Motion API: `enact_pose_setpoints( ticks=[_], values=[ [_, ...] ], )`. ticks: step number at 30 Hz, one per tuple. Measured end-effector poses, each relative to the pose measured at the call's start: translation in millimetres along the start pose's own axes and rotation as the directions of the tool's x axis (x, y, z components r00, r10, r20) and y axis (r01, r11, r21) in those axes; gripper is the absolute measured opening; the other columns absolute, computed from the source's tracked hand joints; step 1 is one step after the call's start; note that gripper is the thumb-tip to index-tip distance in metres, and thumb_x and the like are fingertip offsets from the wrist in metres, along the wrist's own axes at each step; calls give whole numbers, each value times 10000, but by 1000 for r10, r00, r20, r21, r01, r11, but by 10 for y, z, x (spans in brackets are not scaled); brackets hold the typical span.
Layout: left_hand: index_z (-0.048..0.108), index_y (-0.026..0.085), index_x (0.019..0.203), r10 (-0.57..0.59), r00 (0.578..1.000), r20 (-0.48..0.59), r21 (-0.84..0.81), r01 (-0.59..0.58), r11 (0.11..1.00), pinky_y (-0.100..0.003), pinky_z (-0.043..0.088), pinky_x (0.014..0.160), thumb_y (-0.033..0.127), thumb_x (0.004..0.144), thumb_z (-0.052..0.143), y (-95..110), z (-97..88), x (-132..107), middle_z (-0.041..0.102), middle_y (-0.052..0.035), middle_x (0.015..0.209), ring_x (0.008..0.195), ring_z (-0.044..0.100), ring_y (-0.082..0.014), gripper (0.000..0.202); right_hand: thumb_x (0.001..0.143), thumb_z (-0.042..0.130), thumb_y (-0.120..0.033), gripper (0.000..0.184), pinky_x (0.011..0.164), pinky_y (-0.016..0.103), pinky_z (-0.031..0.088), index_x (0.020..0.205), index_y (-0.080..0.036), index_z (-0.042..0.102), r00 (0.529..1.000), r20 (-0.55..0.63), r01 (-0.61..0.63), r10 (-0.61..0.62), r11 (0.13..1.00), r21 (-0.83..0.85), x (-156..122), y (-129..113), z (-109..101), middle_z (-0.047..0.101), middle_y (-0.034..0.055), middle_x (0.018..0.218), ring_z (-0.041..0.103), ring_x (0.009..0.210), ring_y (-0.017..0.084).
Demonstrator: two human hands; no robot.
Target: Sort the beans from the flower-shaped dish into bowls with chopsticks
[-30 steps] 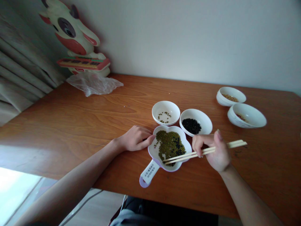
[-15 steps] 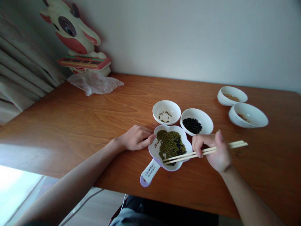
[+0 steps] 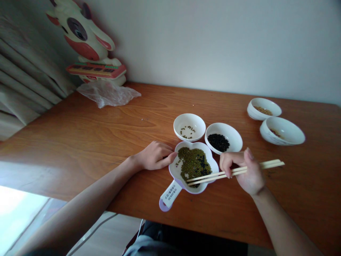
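Observation:
A white flower-shaped dish (image 3: 174, 174) with a lilac edge and a labelled handle lies near the table's front. In it are green beans (image 3: 193, 161), like mung beans, with some black beans (image 3: 204, 165) mixed in at the right. My left hand (image 3: 157, 156) rests on the table, its thumb and forefinger closed at the dish's left rim. Wooden chopsticks (image 3: 221, 174) are gripped in my right hand (image 3: 243, 170), their tips down among the beans near the handle. Whether the tips pinch a bean is too small to tell.
Behind the dish stand a white bowl (image 3: 198, 124) with a few green beans and another bowl (image 3: 236, 137) of black beans. Two more bowls, one rear (image 3: 273, 106) and one nearer (image 3: 293, 133), sit at right. A plastic bag (image 3: 109, 94) and cow toy (image 3: 93, 57) occupy the back left.
My right hand and the chopsticks have shifted very slightly to the right, the tips still in the dish. My left hand stays at the rim.

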State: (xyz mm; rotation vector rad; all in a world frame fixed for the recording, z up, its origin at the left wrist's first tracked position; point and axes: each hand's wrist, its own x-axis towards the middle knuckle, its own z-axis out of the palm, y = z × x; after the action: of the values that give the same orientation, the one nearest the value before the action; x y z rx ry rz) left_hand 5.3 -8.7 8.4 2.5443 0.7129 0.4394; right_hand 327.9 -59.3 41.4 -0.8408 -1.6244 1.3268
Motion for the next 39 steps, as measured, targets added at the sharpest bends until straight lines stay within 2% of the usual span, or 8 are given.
enact_pose_setpoints(
  ticks=[4, 7, 13, 17, 21, 27, 32, 39],
  values=[
    [547, 172, 675, -3, 1000, -3, -4, 3, 1000, -264, 399, 618, 330, 1098, 352, 6, -3, 3, 640, -48, 731, 635, 564, -126, 492, 1065, 325, -489, 617, 580, 349, 359, 586, -214, 599, 998, 40, 54, -54, 998, -16, -23, 44, -38, 544, 25, 547, 506, 537, 170],
    [544, 171, 678, -7, 1000, 7, 0, 7, 1000, -263, 399, 624, 332, 1101, 348, 7, -7, 1, 640, -50, 737, 642, 566, -126, 493, 1065, 370, -407, 542, 573, 347, 354, 604, -213, 580, 995, 59, 78, -76, 996, -35, -45, 69, -71, 545, 17, 554, 507, 532, 164],
    [544, 171, 672, -5, 1000, 6, 10, 5, 1000, -262, 403, 629, 338, 1102, 343, -5, 2, -6, 635, -49, 728, 639, 562, -127, 503, 1050, 453, -407, 508, 525, 322, 310, 586, -214, 529, 996, 43, 82, -76, 986, -147, -59, 77, -101, 498, 3, 535, 480, 514, 150],
    [552, 170, 673, -5, 1000, -6, 11, 5, 1000, -263, 403, 622, 342, 1100, 351, -12, 10, -9, 634, -45, 721, 627, 555, -124, 503, 1075, 366, -448, 571, 556, 331, 360, 602, -212, 581, 999, 37, 40, -37, 996, -85, -49, 90, -88, 525, 11, 539, 490, 527, 154],
    [545, 169, 677, -9, 1000, 6, 22, 9, 1000, -266, 402, 626, 334, 1102, 346, -8, 7, -9, 633, -44, 728, 636, 552, -124, 497, 1084, 315, -481, 617, 539, 328, 361, 628, -210, 630, 999, 42, 23, -20, 997, -75, -46, 102, -83, 554, 20, 548, 488, 517, 152],
    [523, 172, 676, -17, 1000, 26, 34, 16, 999, -272, 402, 638, 330, 1105, 338, -11, 8, -13, 628, -40, 737, 649, 552, -125, 493, 1086, 208, -536, 716, 551, 327, 396, 681, -206, 698, 993, 114, 29, -17, 994, -108, -44, 56, -101, 617, 38, 602, 545, 544, 156],
    [531, 170, 672, -15, 1000, 16, 31, 14, 999, -264, 403, 629, 325, 1102, 346, -9, 3, -8, 631, -42, 729, 640, 552, -123, 493, 1026, 80, -683, 815, 598, 353, 399, 621, -215, 609, 995, 99, 38, -30, 996, -77, -10, -52, -68, 566, 43, 593, 543, 586, 186],
    [508, 170, 671, -18, 999, 29, 34, 17, 999, -266, 400, 639, 333, 1108, 329, 9, -6, -2, 622, -40, 733, 647, 545, -122, 499, 986, 71, -751, 825, 591, 355, 382, 603, -214, 566, 995, 98, 42, -33, 995, -94, -2, -90, -71, 543, 39, 590, 515, 572, 185]
  ],
)
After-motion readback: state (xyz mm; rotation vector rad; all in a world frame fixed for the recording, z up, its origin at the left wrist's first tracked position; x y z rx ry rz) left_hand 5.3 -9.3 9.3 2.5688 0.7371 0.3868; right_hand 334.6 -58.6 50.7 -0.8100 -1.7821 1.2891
